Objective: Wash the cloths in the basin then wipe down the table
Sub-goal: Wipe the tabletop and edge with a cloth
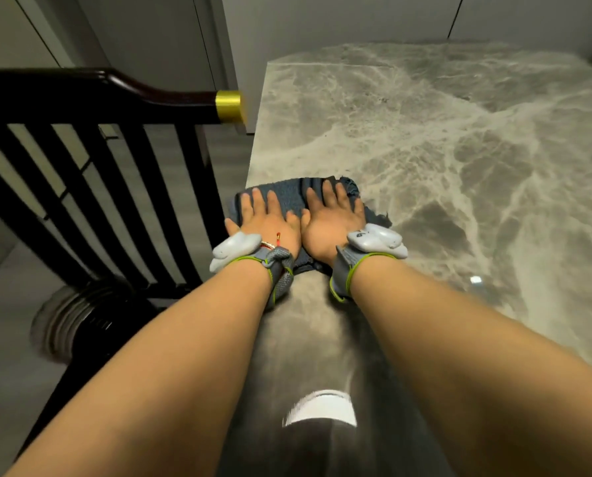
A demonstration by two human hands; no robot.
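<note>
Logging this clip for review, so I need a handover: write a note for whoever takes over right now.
Left hand: open, flat on the blue-grey cloth.
Right hand: open, flat on it too, beside the left.
Cloth lies spread at the marble table's left edge.
Basin not in view; washing cannot be confirmed.
To do: wipe across the tabletop.

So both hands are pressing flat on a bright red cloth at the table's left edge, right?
Not quite: the cloth is dark blue-grey, not red. The head view shows the left hand and right hand both pressing flat on it at the left edge of the marble table.
</note>
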